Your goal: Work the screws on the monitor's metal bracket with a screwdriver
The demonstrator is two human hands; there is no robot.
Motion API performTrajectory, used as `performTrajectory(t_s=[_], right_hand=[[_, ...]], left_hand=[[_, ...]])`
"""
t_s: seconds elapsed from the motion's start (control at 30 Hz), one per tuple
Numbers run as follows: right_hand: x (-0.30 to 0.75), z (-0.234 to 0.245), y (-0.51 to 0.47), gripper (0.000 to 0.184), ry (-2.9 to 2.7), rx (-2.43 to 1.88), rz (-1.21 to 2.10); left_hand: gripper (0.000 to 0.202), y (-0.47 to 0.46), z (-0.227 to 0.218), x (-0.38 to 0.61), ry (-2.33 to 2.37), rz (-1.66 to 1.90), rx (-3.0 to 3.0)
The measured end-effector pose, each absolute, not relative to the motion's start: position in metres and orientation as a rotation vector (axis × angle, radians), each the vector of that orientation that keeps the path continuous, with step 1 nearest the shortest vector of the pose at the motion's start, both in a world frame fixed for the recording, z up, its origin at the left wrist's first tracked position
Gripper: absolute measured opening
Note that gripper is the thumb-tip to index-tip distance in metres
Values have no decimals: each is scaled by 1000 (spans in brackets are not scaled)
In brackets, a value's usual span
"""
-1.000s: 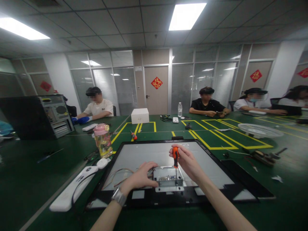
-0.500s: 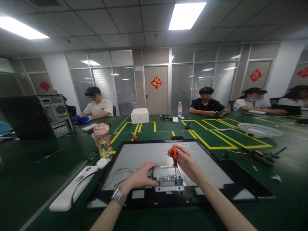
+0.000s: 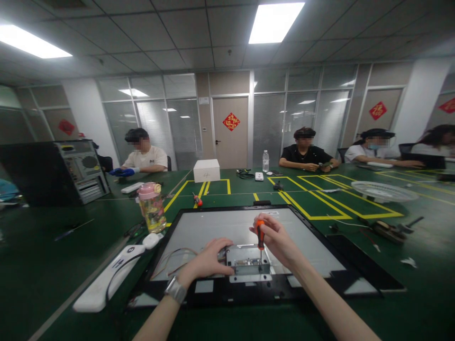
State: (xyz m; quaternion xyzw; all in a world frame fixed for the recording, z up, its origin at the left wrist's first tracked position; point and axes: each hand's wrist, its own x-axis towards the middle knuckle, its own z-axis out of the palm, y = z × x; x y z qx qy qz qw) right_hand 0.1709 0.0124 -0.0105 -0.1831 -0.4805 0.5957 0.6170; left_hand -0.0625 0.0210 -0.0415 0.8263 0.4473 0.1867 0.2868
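Note:
My right hand [image 3: 273, 233] grips the orange and black handle of a screwdriver [image 3: 260, 235]. Its shaft points down, and the tip is at the right side of a metal bracket [image 3: 245, 258]. At the bracket's left edge, my left hand [image 3: 212, 258] holds it between a spread thumb and fingers. Beneath the bracket lies a large flat screen panel [image 3: 302, 244] with a grey back and a black frame. Thin cables [image 3: 174, 255] run across the panel to the left of my left hand.
A white power strip [image 3: 106, 279] and a pink-lidded bottle [image 3: 151, 208] stand left of the panel. Further left is a black computer case [image 3: 42, 173]. To the right lie a dark flat panel [image 3: 362, 263] and a tool [image 3: 387, 232]. Co-workers sit across the table.
My right hand and the screwdriver have shifted very slightly, with the handle a little lower and to the right. My left hand stays put. A gloved co-worker's hands moved slightly.

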Motion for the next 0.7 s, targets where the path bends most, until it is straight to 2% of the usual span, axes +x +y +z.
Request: performTrajectory(t_s=[0.3,0.53,0.7], right_hand=[[170,-9,12,23,-1121,-357,1470],[172,-10,15,21,-1089,-413,1323],[175,-11,17,26,-1059,-409,1384]], left_hand=[[71,21,-42,-63,1190,500,2201],[72,23,-44,-65,1188,501,2211],[72,21,-41,-63,1212,486,2181]])
